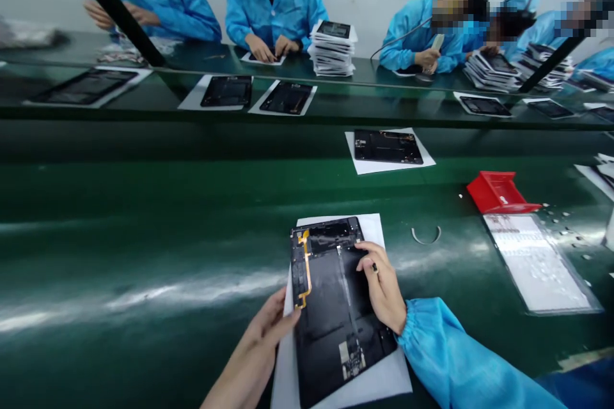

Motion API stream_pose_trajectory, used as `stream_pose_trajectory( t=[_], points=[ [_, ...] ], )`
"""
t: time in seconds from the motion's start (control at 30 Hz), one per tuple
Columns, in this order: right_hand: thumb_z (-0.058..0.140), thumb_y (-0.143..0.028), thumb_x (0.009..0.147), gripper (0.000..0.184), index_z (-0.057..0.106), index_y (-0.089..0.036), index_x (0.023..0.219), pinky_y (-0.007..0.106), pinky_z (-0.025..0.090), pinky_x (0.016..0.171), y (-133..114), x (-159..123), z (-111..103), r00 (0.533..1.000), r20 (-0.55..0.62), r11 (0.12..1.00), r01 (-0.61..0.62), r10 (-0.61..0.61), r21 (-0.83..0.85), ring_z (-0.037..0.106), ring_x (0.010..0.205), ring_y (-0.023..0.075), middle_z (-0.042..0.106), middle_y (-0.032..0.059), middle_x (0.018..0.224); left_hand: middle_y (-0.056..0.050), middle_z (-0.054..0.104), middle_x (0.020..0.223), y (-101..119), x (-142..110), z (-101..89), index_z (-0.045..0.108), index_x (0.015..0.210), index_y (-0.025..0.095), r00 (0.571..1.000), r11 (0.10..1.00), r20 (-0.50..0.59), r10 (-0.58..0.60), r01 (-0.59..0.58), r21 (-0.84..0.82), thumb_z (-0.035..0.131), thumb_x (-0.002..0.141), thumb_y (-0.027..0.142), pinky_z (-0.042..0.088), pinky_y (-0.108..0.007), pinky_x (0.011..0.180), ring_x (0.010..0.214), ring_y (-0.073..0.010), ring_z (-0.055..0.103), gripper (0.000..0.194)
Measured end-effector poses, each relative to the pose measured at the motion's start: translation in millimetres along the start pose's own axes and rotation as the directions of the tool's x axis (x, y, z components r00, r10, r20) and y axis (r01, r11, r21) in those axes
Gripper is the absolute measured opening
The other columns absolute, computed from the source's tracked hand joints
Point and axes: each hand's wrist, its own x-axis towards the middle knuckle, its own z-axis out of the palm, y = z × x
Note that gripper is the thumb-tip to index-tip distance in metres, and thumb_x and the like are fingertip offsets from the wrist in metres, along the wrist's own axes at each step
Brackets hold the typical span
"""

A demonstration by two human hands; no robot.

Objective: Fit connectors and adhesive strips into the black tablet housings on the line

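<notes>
Lower centre, the black panel lies between the left grip — pinching its edge — and right grip, its hold unclear.

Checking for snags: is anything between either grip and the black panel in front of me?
Nothing visible: the left grip meets the black panel at its left edge, the right grip at its right. White paper lies underneath.

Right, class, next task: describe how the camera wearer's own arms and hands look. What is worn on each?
The right arm wears a bright blue, slightly shiny sleeve, ending in a gathered cuff at the wrist. The right hand is ungloved, with a dark-topped ring on one finger. The left hand is ungloved too, and no sleeve shows on the visible left forearm.
</notes>
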Motion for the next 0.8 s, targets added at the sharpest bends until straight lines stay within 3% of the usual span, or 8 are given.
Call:
stream_pose_trajectory(
  t=[0.17, 0.27, 0.37, 0.43, 0.6, 0.73, 0.8],
  points=[
    [0.03, -0.031, 0.104, 0.033, 0.057, -0.022, 0.087, 0.033, 0.036, 0.098, -7.8, 3.4, -8.2, 0.996, -0.092, 0.998, 0.023, -0.018, 0.058, 0.048, 0.116, 0.0197, 0.055, 0.0071, 0.12, -0.008, 0.059, 0.13, -29.4, 1.6, 6.1, 0.04, 0.135, 0.028, 0.985, 0.985, -0.062, 0.162, -0.157, 0.076, 0.072, 0.071, 0.053, 0.045, -0.037, 0.101, 0.122, -0.0275, 0.054, 0.075],
    [0.032, -0.032, 0.104, 0.031, 0.057, -0.022, 0.089, 0.033, 0.035, 0.099, -8.5, 6.8, -17.8, 0.985, -0.154, 0.995, 0.084, -0.075, 0.052, 0.047, 0.118, 0.02, 0.055, 0.0059, 0.12, -0.008, 0.063, 0.123, -15.7, 25.1, -10.4, 0.043, 0.131, 0.026, 0.958, 0.957, -0.117, 0.263, -0.244, 0.157, 0.072, 0.07, 0.055, 0.048, -0.034, 0.096, 0.116, -0.0267, 0.058, 0.074],
    [0.034, -0.031, 0.104, 0.029, 0.057, -0.023, 0.089, 0.032, 0.035, 0.099, -1.6, 10.6, -23.4, 0.983, -0.163, 0.996, 0.088, -0.082, 0.032, 0.046, 0.118, 0.0202, 0.055, 0.0057, 0.12, -0.007, 0.066, 0.111, 30.8, 67.3, -34.4, 0.045, 0.126, 0.023, 0.919, 0.918, -0.156, 0.363, -0.324, 0.229, 0.076, 0.063, 0.052, 0.053, -0.032, 0.082, 0.1, -0.025, 0.065, 0.076],
    [0.033, -0.03, 0.104, 0.03, 0.057, -0.023, 0.088, 0.031, 0.035, 0.097, 5.2, 13.2, -23.4, 0.987, -0.147, 0.998, 0.064, -0.059, 0.027, 0.047, 0.117, 0.0199, 0.056, 0.0058, 0.12, -0.006, 0.067, 0.106, 70.7, 101.5, -46.0, 0.048, 0.122, 0.022, 0.856, 0.861, -0.19, 0.482, -0.421, 0.287, 0.074, 0.066, 0.047, 0.054, -0.028, 0.075, 0.09, -0.0207, 0.066, 0.066],
    [0.032, -0.033, 0.104, 0.032, 0.056, -0.022, 0.086, 0.029, 0.036, 0.092, 18.5, 16.6, -17.6, 0.992, -0.126, 0.999, -0.021, 0.026, 0.043, 0.05, 0.109, 0.0191, 0.057, 0.0062, 0.114, -0.006, 0.068, 0.095, 159.5, 186.6, -52.1, 0.046, 0.124, 0.019, 0.733, 0.733, -0.222, 0.643, -0.504, 0.457, 0.055, 0.082, 0.029, 0.055, -0.027, 0.068, 0.074, -0.0149, 0.066, 0.044],
    [0.031, -0.034, 0.104, 0.031, 0.053, -0.022, 0.085, 0.03, 0.037, 0.09, 22.1, 16.0, -13.8, 0.994, -0.087, 0.995, -0.052, 0.059, 0.085, 0.052, 0.104, 0.0185, 0.058, 0.0052, 0.107, -0.008, 0.067, 0.087, 204.5, 229.0, -55.7, 0.05, 0.118, 0.012, 0.657, 0.631, -0.197, 0.728, -0.529, 0.567, 0.053, 0.083, 0.025, 0.056, -0.035, 0.075, 0.078, -0.0194, 0.066, 0.038],
    [0.031, -0.033, 0.104, 0.031, 0.052, -0.022, 0.085, 0.03, 0.037, 0.089, 22.2, 15.9, -12.6, 0.995, -0.074, 0.994, -0.054, 0.061, 0.098, 0.052, 0.1, 0.0183, 0.058, 0.0046, 0.102, -0.014, 0.066, 0.098, 216.9, 238.0, -58.8, 0.051, 0.116, 0.01, 0.578, 0.534, -0.175, 0.797, -0.538, 0.652, 0.054, 0.081, 0.026, 0.051, -0.045, 0.089, 0.098, -0.0263, 0.063, 0.038]
  ],
)
